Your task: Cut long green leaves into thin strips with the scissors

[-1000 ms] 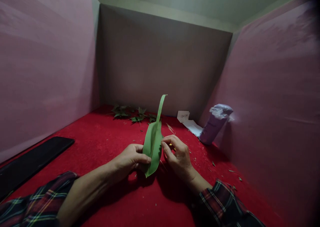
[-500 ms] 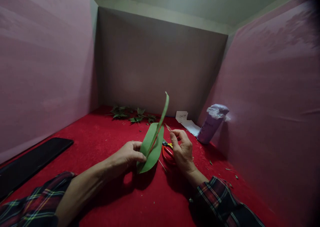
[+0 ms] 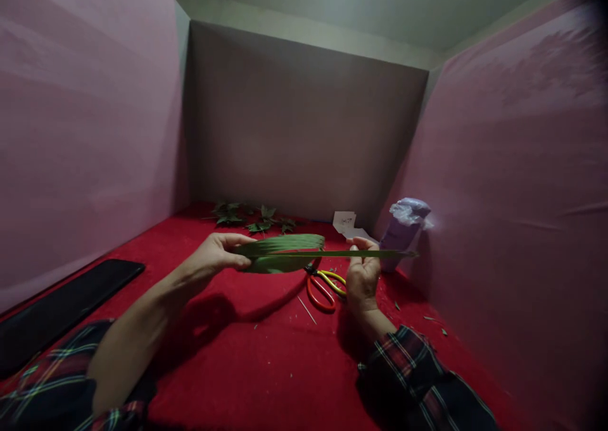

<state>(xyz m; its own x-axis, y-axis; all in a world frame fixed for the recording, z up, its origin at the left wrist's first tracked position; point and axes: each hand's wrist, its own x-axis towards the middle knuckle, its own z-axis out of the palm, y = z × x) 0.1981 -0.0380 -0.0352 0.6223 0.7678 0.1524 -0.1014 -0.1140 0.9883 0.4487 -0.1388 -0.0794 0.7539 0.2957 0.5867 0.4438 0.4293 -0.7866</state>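
A long green leaf [image 3: 285, 243] is stretched out sideways above the red cloth, its narrow strip [image 3: 387, 254] reaching to the right. My left hand [image 3: 222, 252] pinches the broad end, thumb on the near side. At the strip, my right hand [image 3: 363, 273] has its thumb and fingers closed, with the strip's end jutting out past them. Below the leaf lie scissors [image 3: 322, 293] with one red and one yellow handle. A thin wooden stick [image 3: 307, 311] rests beside them.
Leafy sprigs [image 3: 259, 219] lie along the back. White paper [image 3: 344, 221] and a purple, plastic-wrapped package [image 3: 401, 228] stand at the right rear. A flat black object [image 3: 71, 307] is at the left. Pink walls flank the red cloth [image 3: 266, 380], which carries leaf scraps.
The leaf has swung from upright to nearly level, its strip now pointing right. My left hand moved left and up; my right hand moved right to the strip. The scissors came into fuller view.
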